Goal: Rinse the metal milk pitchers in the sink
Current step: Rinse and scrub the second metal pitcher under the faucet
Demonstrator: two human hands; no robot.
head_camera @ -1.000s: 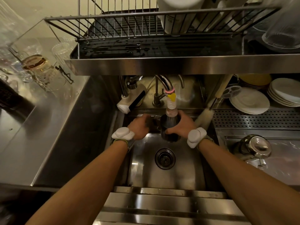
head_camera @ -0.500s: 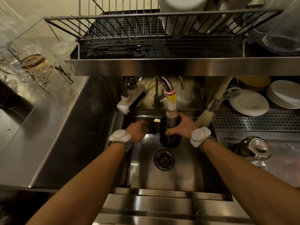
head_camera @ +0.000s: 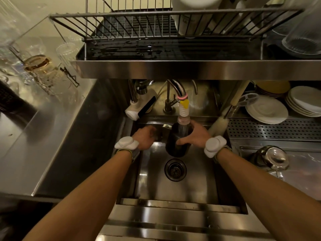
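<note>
Cream wall (head_camera: 43,11) behind; warm, dim light. Steel counter (head_camera: 52,153) runs left and right of sink (head_camera: 199,180). Steel shelf (head_camera: 191,70) overhangs counter's back edge, wire rack (head_camera: 139,23) on top. Glasses (head_camera: 36,65) crowd counter's far left corner. White plates (head_camera: 265,110) stacked under shelf at right, behind perforated panel (head_camera: 278,129).

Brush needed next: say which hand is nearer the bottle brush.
Right. The right hand, holding the pitcher, is just beside the bottle brush; the left hand is beyond the pitcher.

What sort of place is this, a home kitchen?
Probably a café or restaurant wash-up area: a steel sink, stacked white plates, and a metal pitcher under the tap.
</note>
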